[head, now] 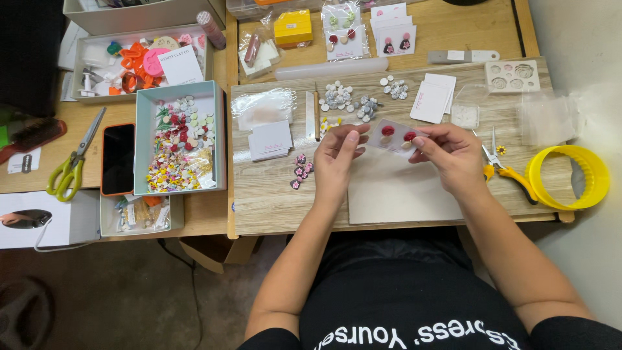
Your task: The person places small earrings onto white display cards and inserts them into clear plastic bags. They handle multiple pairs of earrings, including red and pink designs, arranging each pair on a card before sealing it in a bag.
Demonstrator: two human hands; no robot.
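The board (272, 194) at centre frame looks like pale matt wood grain. The phone (118, 159) at left is glossy; the yellow ring (570, 176) at right looks like smooth plastic.

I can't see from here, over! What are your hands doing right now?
Left hand and right hand both pinching one small card. Two red earrings on it. Nothing between hands and card.

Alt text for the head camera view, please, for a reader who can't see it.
Seen from above, a person's left hand and right hand hold a small card bearing two red earrings over a wooden board. Clay pieces, blank cards, pliers and a yellow ring cutter lie around.
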